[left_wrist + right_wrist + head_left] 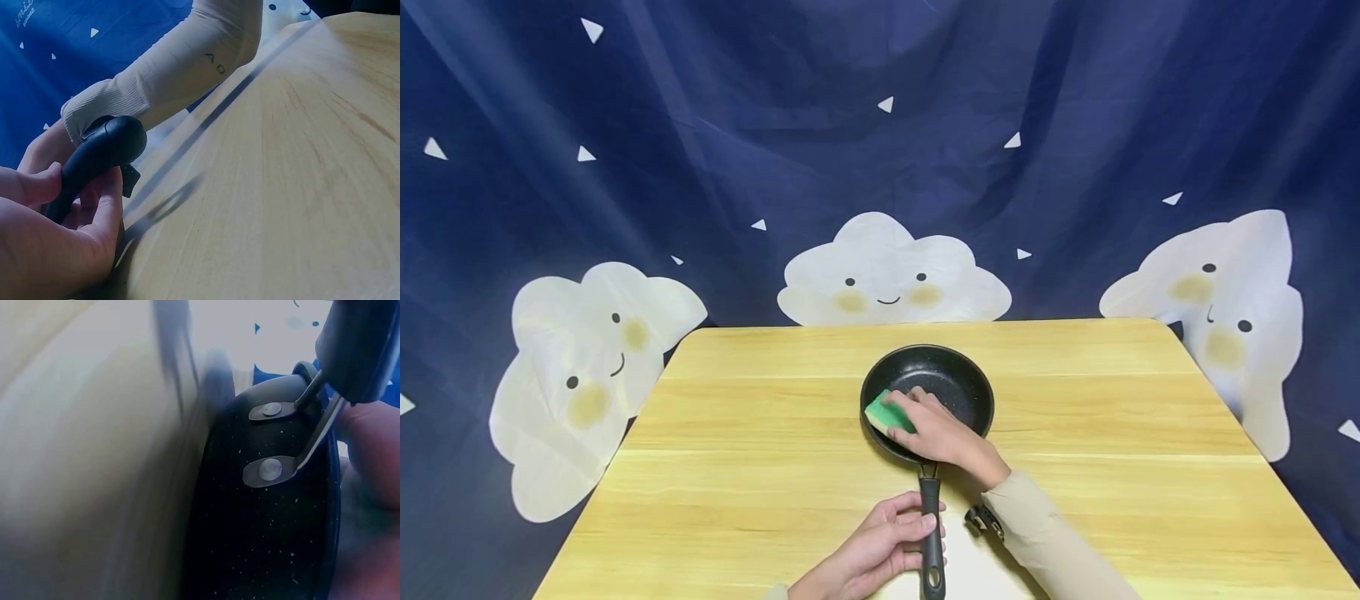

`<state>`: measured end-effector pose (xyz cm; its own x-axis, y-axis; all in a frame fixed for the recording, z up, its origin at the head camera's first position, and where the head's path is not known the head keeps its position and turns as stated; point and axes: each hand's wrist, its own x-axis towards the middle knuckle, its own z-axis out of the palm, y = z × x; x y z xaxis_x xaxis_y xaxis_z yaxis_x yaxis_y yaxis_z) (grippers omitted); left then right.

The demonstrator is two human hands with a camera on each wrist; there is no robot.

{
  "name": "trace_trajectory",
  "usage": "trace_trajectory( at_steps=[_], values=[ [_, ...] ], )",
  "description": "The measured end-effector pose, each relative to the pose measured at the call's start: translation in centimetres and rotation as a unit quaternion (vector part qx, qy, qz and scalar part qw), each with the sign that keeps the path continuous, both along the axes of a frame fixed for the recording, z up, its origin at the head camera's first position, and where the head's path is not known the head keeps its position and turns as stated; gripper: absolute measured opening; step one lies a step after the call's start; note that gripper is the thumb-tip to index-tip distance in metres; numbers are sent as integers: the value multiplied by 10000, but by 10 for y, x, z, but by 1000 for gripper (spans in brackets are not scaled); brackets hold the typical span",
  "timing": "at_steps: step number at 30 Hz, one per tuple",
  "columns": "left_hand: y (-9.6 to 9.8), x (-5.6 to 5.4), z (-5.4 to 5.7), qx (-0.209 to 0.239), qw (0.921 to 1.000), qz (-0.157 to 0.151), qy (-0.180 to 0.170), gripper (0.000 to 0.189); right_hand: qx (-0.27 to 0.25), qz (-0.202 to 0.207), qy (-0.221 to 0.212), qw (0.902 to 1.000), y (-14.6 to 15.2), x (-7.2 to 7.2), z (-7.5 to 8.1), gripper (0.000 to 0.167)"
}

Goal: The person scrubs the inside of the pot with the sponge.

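A black frying pan (958,383) sits on the wooden table with its handle (931,542) toward me. My left hand (887,542) grips that handle, thumb on top and fingers wrapped beneath; the left wrist view shows the handle's rounded end (125,140) above the same hand (69,244). My right hand (940,433) holds a green and yellowish sponge (887,412) against the left inside of the pan, fingers over its green face. In the right wrist view the pan's speckled outer wall (262,531) and riveted handle bracket (270,470) fill the middle, hiding the sponge.
The wooden table (737,442) extends to both sides of the pan. A black wrist device (983,522) hangs at the right sleeve (1052,533). Behind the table's far edge hangs a dark blue curtain (820,158) with white clouds and small triangles.
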<state>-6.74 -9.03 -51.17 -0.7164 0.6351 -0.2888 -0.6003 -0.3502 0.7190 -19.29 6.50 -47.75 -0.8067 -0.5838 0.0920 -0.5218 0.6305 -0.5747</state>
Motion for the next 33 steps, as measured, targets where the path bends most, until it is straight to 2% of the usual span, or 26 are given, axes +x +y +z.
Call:
trace_trajectory(
  at_steps=[8, 16, 22, 28, 33],
  values=[
    [0, 0, -1, 24, 10000, 26, -9, 33, 74, 53, 70, 9999, -6, -9, 3, 44],
    [2, 0, -4, 47, 10000, 34, -35, 35, 211, -14, -94, 9997, -7, -19, 5, 43],
    [1, 0, -3, -19, 10000, -4, -41, 40, 341, -24, 45, 9994, -8, -27, 3, 46],
    [1, -1, -2, 19, 10000, 47, 78, 38, 514, -183, 307, 9980, -5, -36, 4, 48],
    [1, 0, -4, 70, 10000, -36, 59, 41, 703, -192, 309, 9969, 1, -38, 3, 48]
  ],
)
